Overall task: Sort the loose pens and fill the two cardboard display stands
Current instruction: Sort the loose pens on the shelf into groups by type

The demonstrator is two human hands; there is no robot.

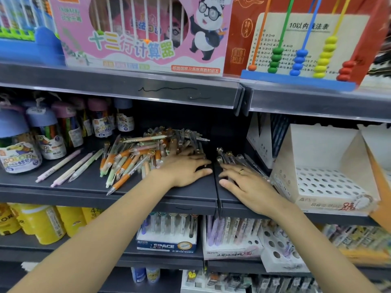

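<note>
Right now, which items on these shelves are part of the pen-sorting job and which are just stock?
Job:
pile of loose pens
small clear-pen bunch
three pastel pens
empty perforated display stand
left hand
right hand

Just stock:
marker jars
abacus boxes
lower-shelf pen displays

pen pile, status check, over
Left hand flat on pen pile. Right hand flat on dark pens. Display stand empty, nothing blocking.

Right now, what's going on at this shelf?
A person is sorting loose pens on a dark shelf. The left hand rests flat against the big pen pile; the right hand lies on a smaller clear-pen bunch. The white cardboard stand beside them shows only empty holes.
</note>
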